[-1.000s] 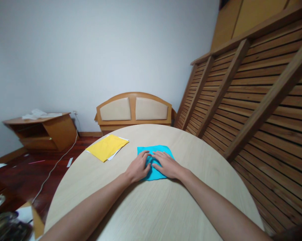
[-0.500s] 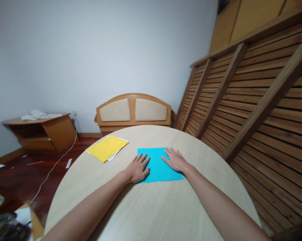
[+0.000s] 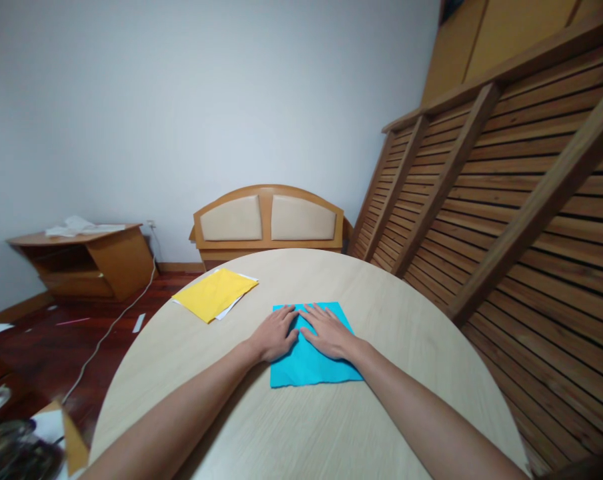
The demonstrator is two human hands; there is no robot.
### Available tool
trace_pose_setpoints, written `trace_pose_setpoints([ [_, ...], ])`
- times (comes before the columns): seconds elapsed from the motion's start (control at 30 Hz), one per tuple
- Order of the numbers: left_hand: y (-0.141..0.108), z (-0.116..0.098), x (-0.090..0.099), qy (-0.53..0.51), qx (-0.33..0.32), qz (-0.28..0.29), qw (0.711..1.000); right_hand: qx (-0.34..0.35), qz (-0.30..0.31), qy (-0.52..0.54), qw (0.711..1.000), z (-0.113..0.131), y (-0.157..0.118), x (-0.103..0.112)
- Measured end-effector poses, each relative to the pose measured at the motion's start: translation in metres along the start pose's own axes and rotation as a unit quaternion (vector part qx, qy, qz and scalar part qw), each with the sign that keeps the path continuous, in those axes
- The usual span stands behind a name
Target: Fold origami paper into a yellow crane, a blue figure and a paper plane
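Note:
A bright blue sheet of paper point(image 3: 309, 371) lies flat on the round pale wood table point(image 3: 406, 347), its near edge slightly ragged. On its left part rests my left hand point(image 3: 275, 335), palm down with the fingers stretched toward the far edge. My right hand point(image 3: 329, 333) lies flat near the sheet's middle, fingers spread and pointing up and left. The fingertips of both hands are close together near the far edge. Neither hand grips anything.
Yellow paper point(image 3: 215, 295) with white sheets under it lies at the table's left. Behind stands a padded headboard point(image 3: 266, 217). A slatted wooden frame point(image 3: 481, 200) leans along the right. A low cabinet point(image 3: 116, 263) and a cable point(image 3: 101, 340) are at the left.
My right hand has slid left across the paper toward my left hand. The blue sheet has shifted a little toward me.

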State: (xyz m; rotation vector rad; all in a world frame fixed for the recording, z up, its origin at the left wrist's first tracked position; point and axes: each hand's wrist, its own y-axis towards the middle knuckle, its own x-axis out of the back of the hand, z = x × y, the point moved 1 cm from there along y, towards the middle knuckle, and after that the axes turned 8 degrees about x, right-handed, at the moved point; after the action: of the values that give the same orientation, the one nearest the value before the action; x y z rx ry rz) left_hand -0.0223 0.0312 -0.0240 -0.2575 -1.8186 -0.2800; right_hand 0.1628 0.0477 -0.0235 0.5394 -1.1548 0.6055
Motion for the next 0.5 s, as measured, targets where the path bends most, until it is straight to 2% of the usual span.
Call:
trace_pose_setpoints([
  [0.1, 0.002, 0.004, -0.005, 0.001, 0.022, 0.025, 0.999, -0.011, -0.003, -0.004, 1.000, -0.013, -0.001, 0.004],
  [0.23, 0.001, 0.003, -0.003, 0.018, 0.048, 0.026, 0.998, -0.081, 0.000, -0.032, 0.996, -0.038, -0.003, 0.011],
  [0.33, 0.002, 0.002, -0.001, 0.018, 0.050, 0.027, 0.998, -0.118, 0.008, -0.064, 0.991, -0.046, -0.009, 0.018],
  [0.4, 0.002, 0.002, 0.000, 0.017, 0.052, 0.022, 0.998, -0.099, -0.021, -0.084, 0.991, -0.041, -0.015, 0.021],
  [0.47, 0.003, 0.001, 0.000, 0.016, 0.054, 0.017, 0.998, -0.045, -0.059, -0.073, 0.995, -0.030, -0.022, 0.023],
  [0.5, 0.003, 0.002, -0.001, 0.016, 0.054, 0.015, 0.998, -0.011, -0.055, -0.052, 0.997, -0.023, -0.025, 0.022],
])
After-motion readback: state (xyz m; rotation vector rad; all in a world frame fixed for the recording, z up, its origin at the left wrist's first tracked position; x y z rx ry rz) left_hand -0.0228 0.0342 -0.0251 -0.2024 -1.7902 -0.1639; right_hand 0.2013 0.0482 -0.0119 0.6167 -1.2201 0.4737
